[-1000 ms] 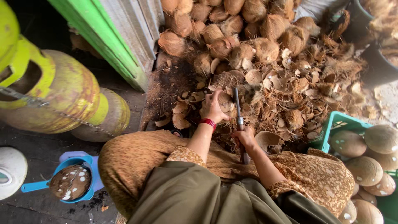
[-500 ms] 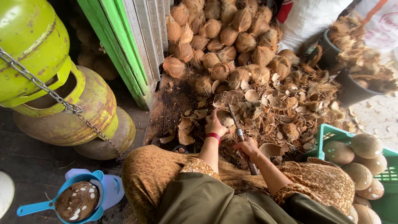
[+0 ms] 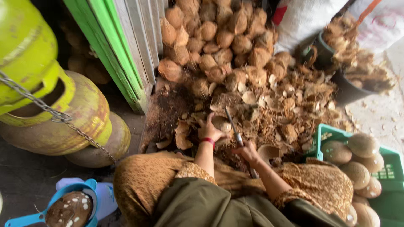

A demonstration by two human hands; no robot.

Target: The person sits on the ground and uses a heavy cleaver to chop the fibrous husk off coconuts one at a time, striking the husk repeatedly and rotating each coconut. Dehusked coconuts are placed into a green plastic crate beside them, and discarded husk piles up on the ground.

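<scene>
- Gripping a pale round coconut piece (image 3: 221,124) at the frame's centre, our left hand (image 3: 209,131) curls around it atop the brown husk heap (image 3: 269,105).
- Our right hand (image 3: 248,151) closes around a long dark metal blade (image 3: 234,126), just beside the coconut.
- We see a green plastic crate (image 3: 393,168) of peeled coconuts lower right, yellow-green gas cylinders (image 3: 50,105) left.
</scene>
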